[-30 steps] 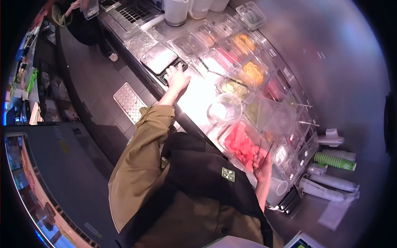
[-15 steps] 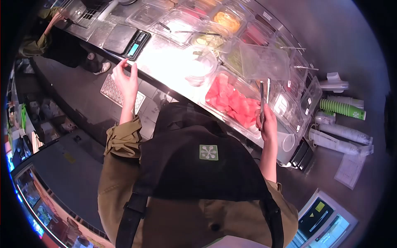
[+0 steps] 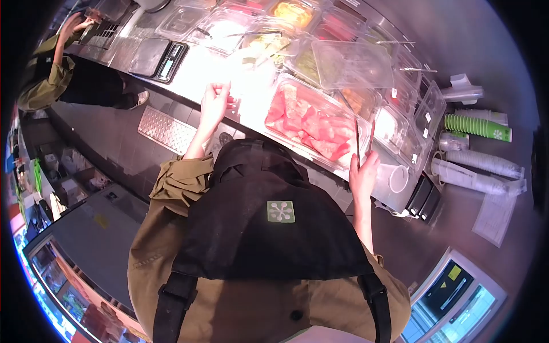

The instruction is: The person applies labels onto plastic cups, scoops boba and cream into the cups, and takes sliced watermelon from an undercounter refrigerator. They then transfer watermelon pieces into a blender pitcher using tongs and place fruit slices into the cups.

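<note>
My right hand (image 3: pixel 364 170) is closed around a pair of metal tongs (image 3: pixel 358 142), whose arms point up and stand apart. They are at the right end of a clear container (image 3: pixel 337 164) full of red watermelon chunks (image 3: pixel 311 127). Nothing shows between the tips. My left hand (image 3: pixel 214 107) is over the counter's front edge, left of the watermelon, its fingers loosely bent and apart. I see nothing in it. Glare washes out the bright counter (image 3: pixel 220 71) beyond it. A digital scale (image 3: pixel 150 56) with a black display panel lies farther left.
Several clear tubs of cut fruit (image 3: pixel 291 14) line the counter's back, with a clear lid (image 3: pixel 354 64) over some. Green cups (image 3: pixel 477 127) and wrapped clear cups (image 3: pixel 483 164) are stacked at right. A white-rimmed tub (image 3: pixel 392 178) sits by my right hand. Another person (image 3: pixel 48 80) works at far left.
My left hand has moved right, away from the scale and toward the watermelon container. My right hand still has the tongs, slightly lower beside the watermelon. The view has shifted a little.
</note>
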`<act>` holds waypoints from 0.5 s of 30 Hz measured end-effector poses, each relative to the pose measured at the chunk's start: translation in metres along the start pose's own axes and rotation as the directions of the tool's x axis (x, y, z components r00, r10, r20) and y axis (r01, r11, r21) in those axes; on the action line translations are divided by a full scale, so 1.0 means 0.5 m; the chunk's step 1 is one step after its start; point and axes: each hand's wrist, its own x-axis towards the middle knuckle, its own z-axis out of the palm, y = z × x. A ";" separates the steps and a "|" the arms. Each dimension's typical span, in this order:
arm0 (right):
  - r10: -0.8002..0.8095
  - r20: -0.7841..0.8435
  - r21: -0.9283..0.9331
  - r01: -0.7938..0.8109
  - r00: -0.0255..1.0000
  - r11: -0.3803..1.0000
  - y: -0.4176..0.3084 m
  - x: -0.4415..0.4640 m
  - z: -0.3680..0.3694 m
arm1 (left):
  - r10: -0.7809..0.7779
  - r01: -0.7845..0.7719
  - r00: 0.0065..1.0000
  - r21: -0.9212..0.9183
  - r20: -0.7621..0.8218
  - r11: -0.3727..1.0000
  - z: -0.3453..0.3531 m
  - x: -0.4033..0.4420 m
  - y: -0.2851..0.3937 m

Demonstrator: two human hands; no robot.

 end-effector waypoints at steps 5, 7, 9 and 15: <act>0.231 0.072 0.025 -0.233 0.970 0.972 0.047 -0.006 0.016 | -0.004 0.009 0.999 -0.099 0.046 0.995 0.002 0.015 -0.001; 0.282 0.129 0.102 -0.296 0.951 0.950 0.061 -0.001 0.023 | -0.004 0.003 1.000 -0.133 -0.009 0.991 -0.022 0.021 0.005; 0.269 0.180 0.178 -0.301 0.946 0.937 0.063 0.009 0.035 | -0.002 -0.014 0.996 -0.165 -0.094 0.986 -0.072 0.036 0.007; 0.082 0.207 0.213 -0.127 0.975 0.969 0.006 0.001 0.047 | 0.073 -0.096 0.977 -0.105 -0.202 0.990 -0.208 0.112 -0.012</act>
